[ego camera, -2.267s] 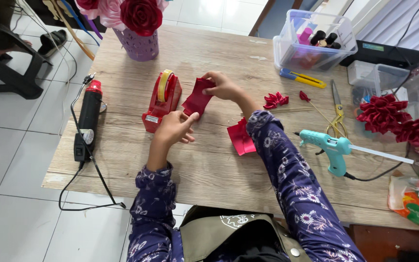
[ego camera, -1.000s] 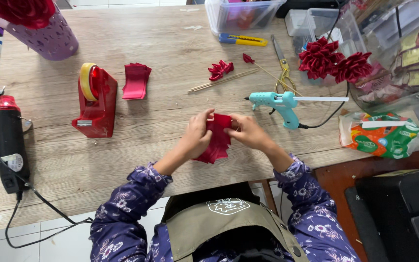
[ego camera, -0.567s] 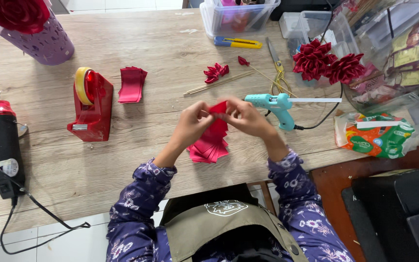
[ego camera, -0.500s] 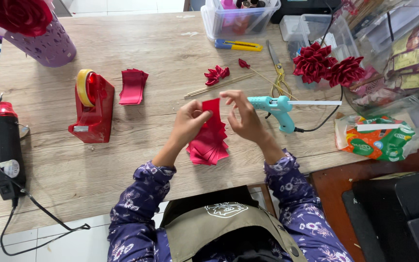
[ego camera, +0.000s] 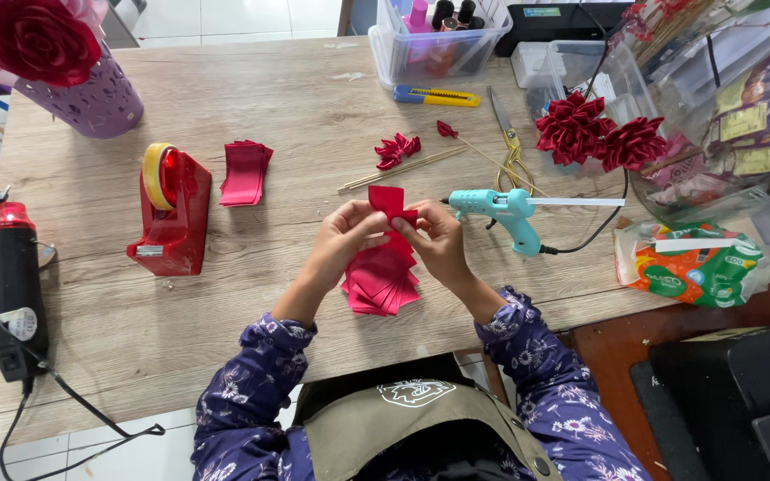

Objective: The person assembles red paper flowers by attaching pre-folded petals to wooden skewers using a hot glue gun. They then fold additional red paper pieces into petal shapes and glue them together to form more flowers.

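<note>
At the top centre of the frame a clear plastic bin (ego camera: 438,49) holds small bottles with dark and pink caps, and a second clear box (ego camera: 572,67) stands just to its right, its contents unclear. In the upper left a lilac perforated pot (ego camera: 91,98) carries a big red fabric rose (ego camera: 36,40). A larger clear container (ego camera: 724,116) at the upper right is stuffed with packets and stems.

The wooden tabletop (ego camera: 225,116) runs across the frame, with white floor tiles showing beyond its far edge and at the lower left. On it lie a red tape dispenser (ego camera: 171,214), a small stack of red ribbon squares (ego camera: 244,171), a black and red heat tool (ego camera: 15,285) at the left edge, a teal glue gun (ego camera: 503,212), gold scissors (ego camera: 508,134), a yellow box cutter (ego camera: 438,96) and two finished red ribbon flowers (ego camera: 599,129).

In the middle, the left hand (ego camera: 342,239) and right hand (ego camera: 437,239) both pinch one red ribbon piece (ego camera: 390,201) between fingertips, raised above a loose pile of red ribbon pieces (ego camera: 380,278) — that pile lies on the tabletop just in front of the person.

Half a second ago the hands were a little apart; now they meet on the ribbon piece.
</note>
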